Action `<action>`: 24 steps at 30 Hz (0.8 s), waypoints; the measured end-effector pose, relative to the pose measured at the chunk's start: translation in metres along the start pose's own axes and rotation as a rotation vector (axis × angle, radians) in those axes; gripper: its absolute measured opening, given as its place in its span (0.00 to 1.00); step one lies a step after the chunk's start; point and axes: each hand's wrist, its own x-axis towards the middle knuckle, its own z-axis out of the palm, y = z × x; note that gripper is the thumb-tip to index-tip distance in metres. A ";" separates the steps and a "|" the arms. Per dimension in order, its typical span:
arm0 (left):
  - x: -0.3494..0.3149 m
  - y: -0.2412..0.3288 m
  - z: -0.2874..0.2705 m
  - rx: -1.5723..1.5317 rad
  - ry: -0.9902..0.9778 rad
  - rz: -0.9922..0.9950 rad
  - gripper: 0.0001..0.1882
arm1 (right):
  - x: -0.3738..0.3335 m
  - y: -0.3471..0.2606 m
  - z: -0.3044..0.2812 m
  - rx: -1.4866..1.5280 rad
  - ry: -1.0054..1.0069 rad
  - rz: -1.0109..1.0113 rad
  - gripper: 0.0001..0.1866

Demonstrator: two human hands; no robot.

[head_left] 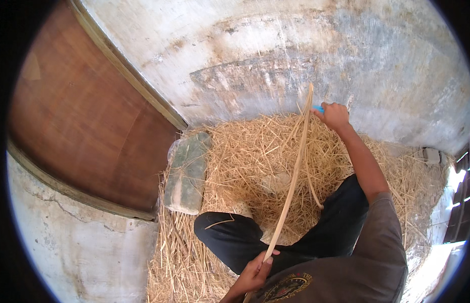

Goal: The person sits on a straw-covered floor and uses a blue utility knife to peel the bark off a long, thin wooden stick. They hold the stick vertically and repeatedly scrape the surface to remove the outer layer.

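My left hand (256, 271), low in the picture near my lap, is closed around the lower part of a long pale strip (290, 194) that looks like bamboo or cane. The strip rises away from me to the wall side, and a thin sliver curves off its right side near the far end. Out there my right hand (336, 117), arm stretched, grips a blue-handled tool (319, 108) against the strip. Its blade or working end cannot be made out.
Loose straw-like shavings (255, 146) cover the floor between and around my crossed legs (230, 235). A greenish wrapped block (187, 174) lies at the left, beside a brown door panel (88, 111). A stained wall (275, 60) stands close ahead. A grey object (433, 156) sits far right.
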 end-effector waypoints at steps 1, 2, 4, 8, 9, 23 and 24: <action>-0.005 0.005 0.001 0.013 0.001 -0.007 0.17 | 0.005 0.003 0.002 0.016 0.041 0.023 0.39; -0.010 0.009 0.003 0.008 0.033 -0.053 0.17 | 0.004 0.010 0.005 -0.002 0.031 -0.011 0.39; -0.023 0.006 0.008 -0.002 0.098 -0.140 0.19 | 0.003 0.020 0.011 -0.040 0.017 -0.080 0.39; -0.029 -0.014 0.009 0.123 0.129 0.077 0.18 | 0.008 0.029 0.025 -0.036 -0.003 -0.048 0.40; -0.033 -0.011 0.009 0.099 0.132 0.015 0.18 | 0.006 0.029 0.029 -0.013 -0.007 -0.047 0.41; -0.032 -0.024 -0.020 0.261 0.199 0.124 0.18 | 0.008 -0.015 0.028 0.812 -0.636 0.261 0.51; -0.030 -0.025 -0.020 0.264 0.198 0.137 0.19 | 0.008 -0.011 0.033 0.652 -0.492 0.195 0.50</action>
